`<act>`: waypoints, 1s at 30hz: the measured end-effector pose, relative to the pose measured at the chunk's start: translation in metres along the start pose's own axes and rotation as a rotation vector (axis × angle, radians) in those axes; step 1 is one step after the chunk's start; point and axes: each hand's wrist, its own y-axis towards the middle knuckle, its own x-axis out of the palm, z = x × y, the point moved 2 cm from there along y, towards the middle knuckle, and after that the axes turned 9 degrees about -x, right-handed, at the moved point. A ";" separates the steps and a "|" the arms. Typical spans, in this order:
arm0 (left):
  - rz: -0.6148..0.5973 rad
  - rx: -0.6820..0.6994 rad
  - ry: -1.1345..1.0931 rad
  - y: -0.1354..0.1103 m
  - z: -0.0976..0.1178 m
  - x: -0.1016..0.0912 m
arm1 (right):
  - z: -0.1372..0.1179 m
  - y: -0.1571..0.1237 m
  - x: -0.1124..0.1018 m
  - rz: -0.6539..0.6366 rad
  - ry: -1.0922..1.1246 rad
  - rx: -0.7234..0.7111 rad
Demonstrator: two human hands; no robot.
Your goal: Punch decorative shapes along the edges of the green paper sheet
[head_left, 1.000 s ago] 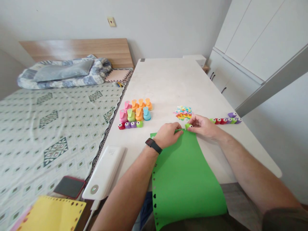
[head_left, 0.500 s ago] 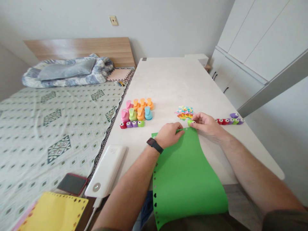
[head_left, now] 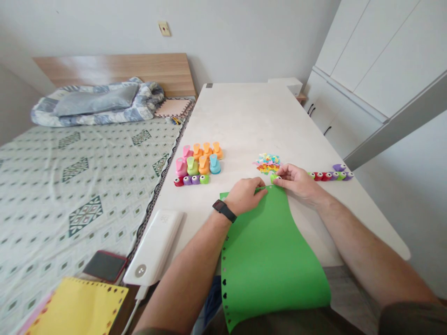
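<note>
A sheet of green paper drapes from the table toward my lap, with punched shapes along its left edge. My left hand pinches the sheet's far edge. Just to the right, my right hand grips a small green craft punch at that same edge, fingers closed around it. Behind the punch lies a pile of colourful paper cutouts. Larger punches in pink, orange, green and blue stand in rows on the left, with small punches in front of them.
More small punches line the table's right side. A white power bank with a cable lies at the left edge, near a phone and punched yellow paper. A bed adjoins the white table.
My right hand and the small green punch have shifted slightly left along the paper's far edge. My left hand stays in nearly the same place.
</note>
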 end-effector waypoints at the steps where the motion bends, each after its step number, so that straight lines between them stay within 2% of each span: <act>1: -0.001 -0.001 0.001 0.000 0.000 0.000 | -0.001 0.000 0.000 -0.003 0.009 0.001; 30: 0.029 0.009 0.029 -0.002 0.000 0.000 | -0.007 -0.004 0.003 -0.020 -0.058 -0.082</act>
